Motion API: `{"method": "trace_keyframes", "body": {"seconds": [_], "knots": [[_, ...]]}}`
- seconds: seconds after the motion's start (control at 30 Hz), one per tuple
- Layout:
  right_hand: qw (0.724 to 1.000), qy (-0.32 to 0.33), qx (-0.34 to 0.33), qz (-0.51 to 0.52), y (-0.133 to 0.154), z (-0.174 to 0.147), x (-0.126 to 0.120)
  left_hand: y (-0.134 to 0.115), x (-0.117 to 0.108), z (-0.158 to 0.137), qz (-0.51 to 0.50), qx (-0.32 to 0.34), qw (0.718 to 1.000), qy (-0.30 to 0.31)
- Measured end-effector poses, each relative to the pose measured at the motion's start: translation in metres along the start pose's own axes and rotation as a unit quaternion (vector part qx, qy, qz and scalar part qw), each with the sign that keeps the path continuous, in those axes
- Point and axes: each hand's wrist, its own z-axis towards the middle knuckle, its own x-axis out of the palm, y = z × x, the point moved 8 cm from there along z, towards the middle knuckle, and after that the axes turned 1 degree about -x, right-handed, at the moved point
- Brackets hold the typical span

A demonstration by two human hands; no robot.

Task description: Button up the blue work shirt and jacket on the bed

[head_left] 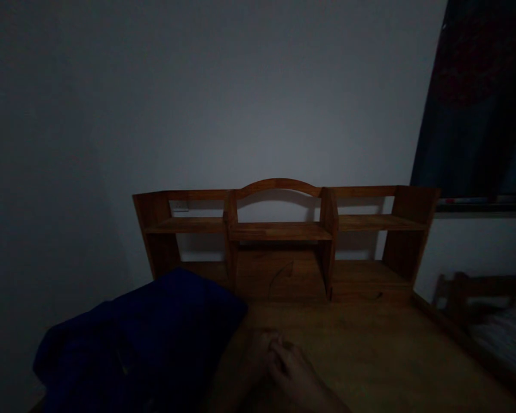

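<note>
My left hand (257,351) and my right hand (293,367) meet low in the middle of the view, over the wooden desktop (361,344). Their fingers are curled and pressed against each other. Dim light hides whether anything is between them. Close to my left forearm lies a crumpled dark-blue cloth item (155,327), heaped on the left side of the desk; its exact kind cannot be made out.
A wooden shelf unit (279,230) with an arched middle stands along the desk's back, before a pale wall (258,103). A wall socket (180,205) shows through it. At right are a dark curtain (481,115) and wooden furniture (485,285).
</note>
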Motion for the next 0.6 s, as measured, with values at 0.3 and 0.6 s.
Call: {"method": "trace_keyframes", "body": {"seconds": [0.3, 0.6], "knots": [[1.000, -0.003, -0.014, -0.012, 0.003, -0.002, -0.001, 0.019, 0.009, 0.014, 0.014, 0.028, 0.999, -0.042], [1.000, 0.009, -0.011, -0.024, 0.000, 0.000, 0.002, 0.012, 0.008, 0.013, 0.033, 0.046, 0.998, -0.033]]}}
